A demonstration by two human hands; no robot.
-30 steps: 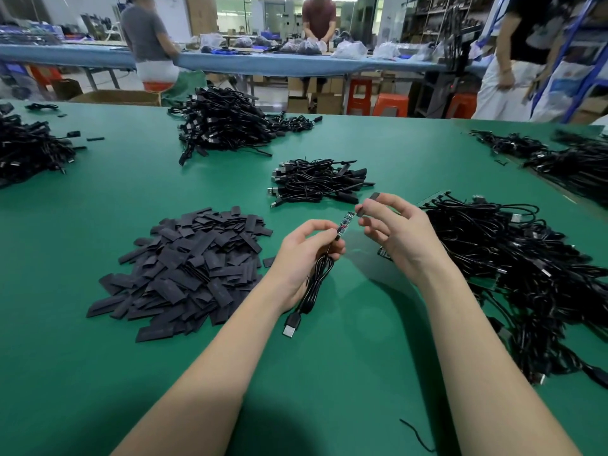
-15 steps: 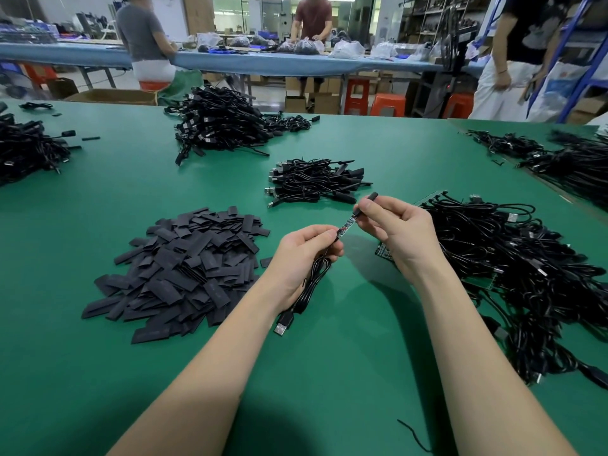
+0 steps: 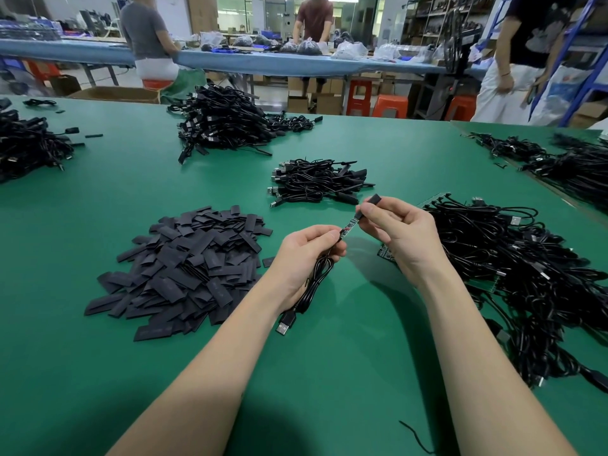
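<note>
Sleeve (image 3: 371,201) pinched by right hand (image 3: 399,236), partly over left hand's (image 3: 307,255) board (image 3: 348,229)

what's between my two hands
In the head view, a thin circuit strip spans the gap: the left hand grips the cable at one end, the right hand pinches a black sleeve at the other.
</note>
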